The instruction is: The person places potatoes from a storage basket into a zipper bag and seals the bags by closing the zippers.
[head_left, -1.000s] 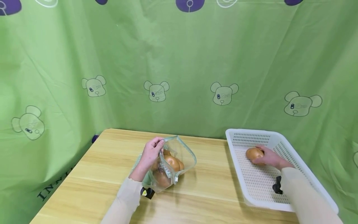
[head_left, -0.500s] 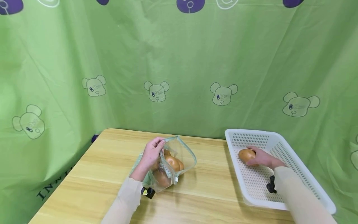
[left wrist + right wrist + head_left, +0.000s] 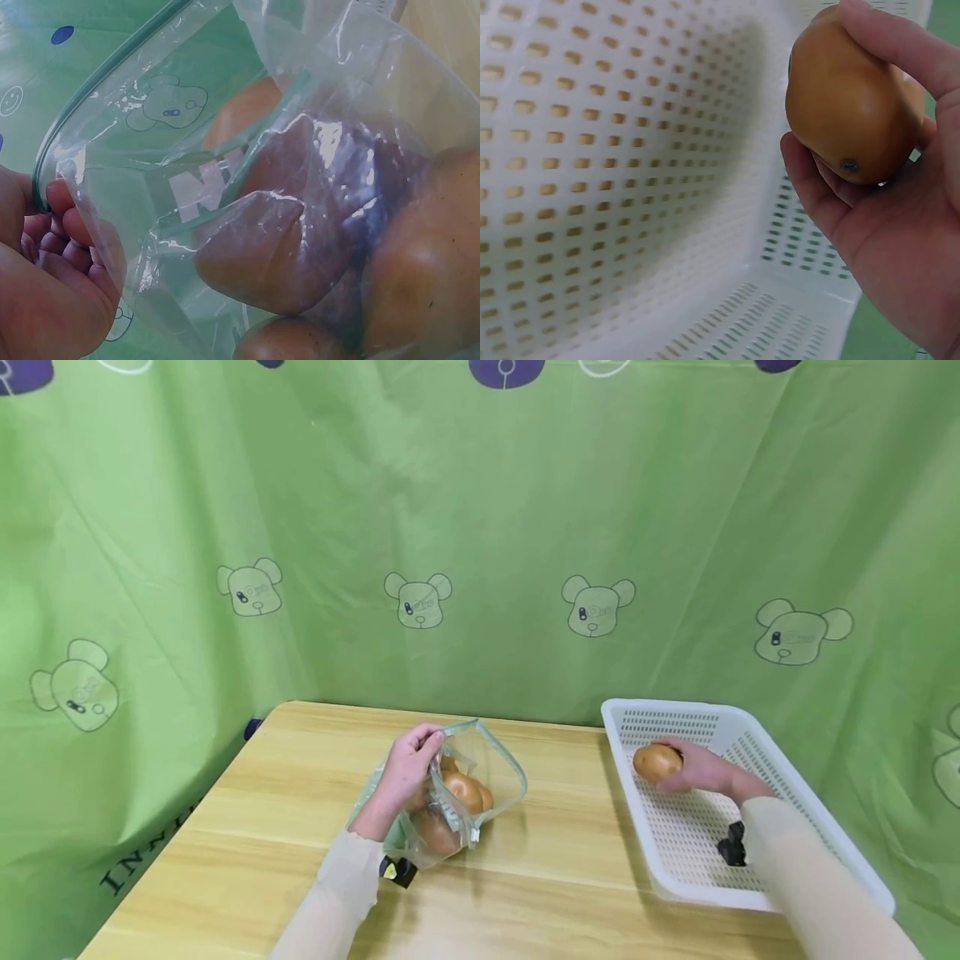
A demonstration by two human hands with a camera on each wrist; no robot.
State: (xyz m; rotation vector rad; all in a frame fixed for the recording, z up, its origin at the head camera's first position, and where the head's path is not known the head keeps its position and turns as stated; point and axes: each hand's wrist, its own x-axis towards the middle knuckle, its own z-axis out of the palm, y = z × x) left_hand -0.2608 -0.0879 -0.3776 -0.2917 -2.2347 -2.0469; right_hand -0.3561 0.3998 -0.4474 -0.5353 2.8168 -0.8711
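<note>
My left hand (image 3: 403, 770) pinches the green-edged rim of a clear zip bag (image 3: 501, 766) on the table, and the bag's mouth gapes to the right. Several smooth brown potatoes (image 3: 467, 792) lie inside it; the left wrist view shows them close through the plastic, one large potato (image 3: 424, 262) at the right. My right hand (image 3: 701, 770) grips another potato (image 3: 657, 763) over the white basket (image 3: 637, 843). In the right wrist view, thumb and fingers wrap round this potato (image 3: 847, 97), which has a dark spot. Its far side is hidden.
The perforated basket stands at the right of the wooden table (image 3: 555, 860). Black wrist devices show by my right sleeve (image 3: 733, 843) and below the bag (image 3: 397, 871). A green curtain (image 3: 495, 535) with bear prints hangs behind the table.
My right hand has moved left and slightly upward with the potato, towards the basket's left wall. My left hand and the bag have stayed almost in place.
</note>
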